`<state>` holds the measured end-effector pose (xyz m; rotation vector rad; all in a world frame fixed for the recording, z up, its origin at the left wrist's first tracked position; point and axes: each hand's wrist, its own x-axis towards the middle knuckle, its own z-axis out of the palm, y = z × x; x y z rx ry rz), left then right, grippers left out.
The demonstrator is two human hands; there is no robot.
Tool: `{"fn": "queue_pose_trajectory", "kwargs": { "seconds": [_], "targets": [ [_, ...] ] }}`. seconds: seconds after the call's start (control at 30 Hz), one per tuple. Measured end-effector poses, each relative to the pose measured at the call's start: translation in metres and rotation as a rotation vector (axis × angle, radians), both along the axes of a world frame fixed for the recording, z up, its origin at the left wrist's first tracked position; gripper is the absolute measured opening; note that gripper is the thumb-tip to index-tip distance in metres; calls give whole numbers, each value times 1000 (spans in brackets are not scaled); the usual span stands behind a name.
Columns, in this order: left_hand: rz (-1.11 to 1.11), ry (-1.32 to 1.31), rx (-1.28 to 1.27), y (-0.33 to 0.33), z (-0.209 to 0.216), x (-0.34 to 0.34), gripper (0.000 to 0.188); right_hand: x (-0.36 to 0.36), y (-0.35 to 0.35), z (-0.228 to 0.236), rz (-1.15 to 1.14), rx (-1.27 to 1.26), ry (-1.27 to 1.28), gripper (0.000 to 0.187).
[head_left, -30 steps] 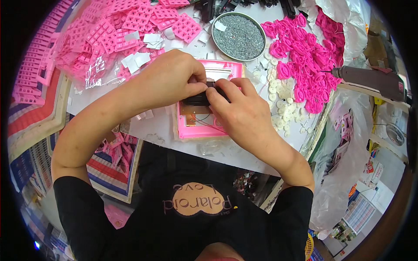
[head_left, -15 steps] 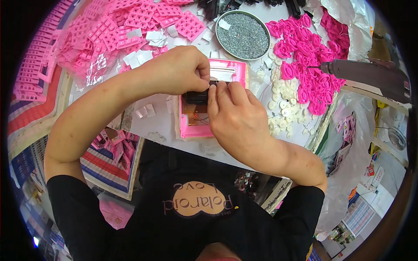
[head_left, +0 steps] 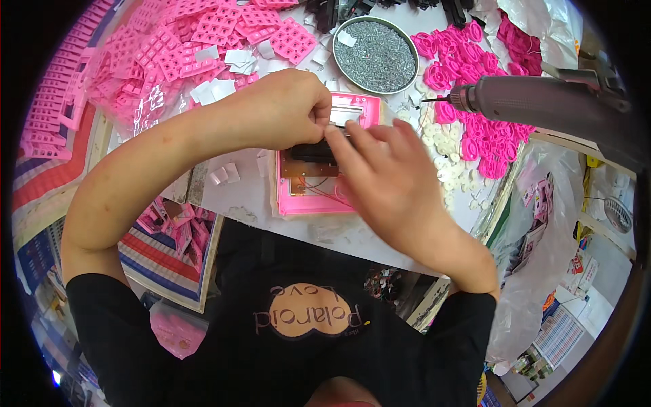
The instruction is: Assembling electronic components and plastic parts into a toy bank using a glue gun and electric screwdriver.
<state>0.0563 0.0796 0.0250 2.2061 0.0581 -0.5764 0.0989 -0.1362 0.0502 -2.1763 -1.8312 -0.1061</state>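
A pink plastic casing (head_left: 279,201) lies on the table in front of me, its inside facing up. In it show a brown circuit board (head_left: 308,169), thin red wires (head_left: 325,190) and a black part (head_left: 310,152) running across the middle. My left hand (head_left: 293,112) is closed in a pinch over the casing's upper left, at the black part; what its fingertips hold is hidden. The thumb of my right hand (head_left: 390,180) reaches those fingertips, while its other fingers are apart and slightly blurred over the casing's right side.
An electric screwdriver (head_left: 529,97) hangs at the right, bit pointing left. Behind the casing stands a round tin (head_left: 376,57) of small metal pieces. Pink keypad-like parts (head_left: 176,47) heap at the left; pink ring-shaped parts (head_left: 468,68) and white discs (head_left: 451,173) at the right.
The fingers of my right hand have spread and lifted away from the black part, uncovering more of the wires. The screwdriver has swung left, nearer the casing. My left hand has barely moved.
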Motion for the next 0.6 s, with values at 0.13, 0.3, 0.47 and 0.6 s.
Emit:
{"fn": "queue_pose_trajectory", "kwargs": {
  "seconds": [0.13,0.3,0.47,0.6],
  "targets": [
    [-154,-279,81,6,9,18,16,53,-52,39,-276,907,291,45],
    [-113,-567,465,-2,-6,98,13,149,-53,34,50,1188,1363,47],
    [-293,-573,660,-19,-63,130,15,145,-33,27,144,715,1303,36],
    [-265,-628,531,-19,-64,119,14,119,-20,18,21,761,1232,31]
  ]
}}
